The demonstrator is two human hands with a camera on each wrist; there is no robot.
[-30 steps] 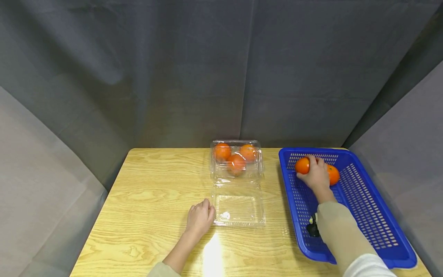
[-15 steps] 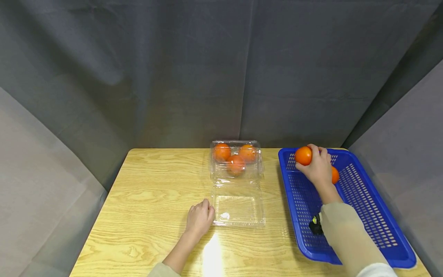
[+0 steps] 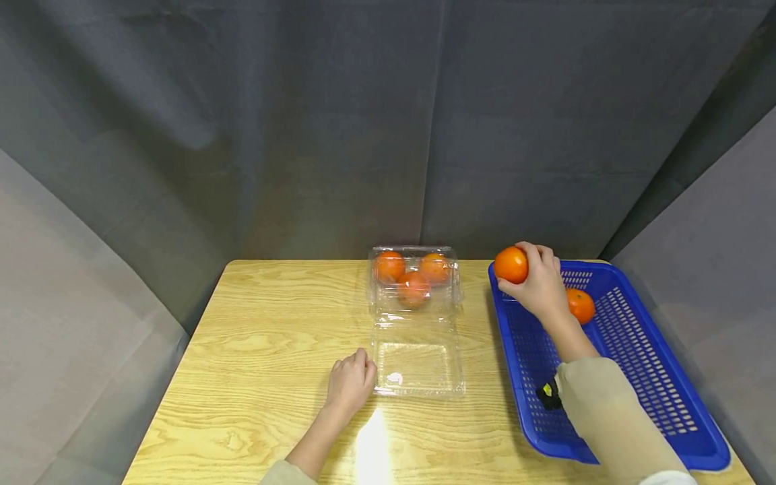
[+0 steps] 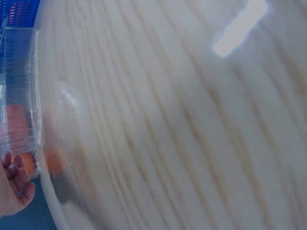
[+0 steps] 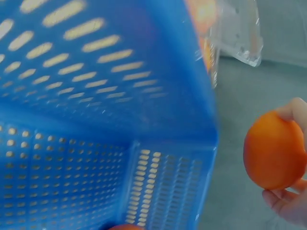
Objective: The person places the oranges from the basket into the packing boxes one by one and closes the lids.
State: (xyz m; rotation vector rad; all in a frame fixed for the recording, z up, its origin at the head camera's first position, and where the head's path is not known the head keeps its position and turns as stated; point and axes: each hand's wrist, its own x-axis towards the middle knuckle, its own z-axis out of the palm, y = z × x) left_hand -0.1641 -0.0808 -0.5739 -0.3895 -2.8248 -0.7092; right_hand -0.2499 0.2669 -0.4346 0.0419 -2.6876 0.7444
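In the head view, my right hand (image 3: pixel 536 283) holds an orange (image 3: pixel 511 265) between thumb and fingers, above the back left rim of the blue basket (image 3: pixel 512 397). The right wrist view shows that hand (image 5: pixel 295 201) gripping the orange (image 5: pixel 273 151) at its side. Another orange (image 3: pixel 580 306) lies inside the basket, partly behind the wrist. My left hand (image 3: pixel 351 380) rests on the table by the left edge of a clear plastic clamshell box (image 3: pixel 418 367). Its fingers look loosely curled in the left wrist view. Three oranges (image 3: pixel 414 288) sit in the box's back half.
The wooden table (image 3: pixel 261 377) carries the box in the middle and the basket at the right. Grey curtains (image 3: pixel 339 135) close off the back and sides. A small black object (image 3: pixel 548 396) with a yellow mark shows beside the right sleeve.
My right hand has lifted the orange out of the basket's back part and moved it left, over the rim. The left hand and the box have stayed put.
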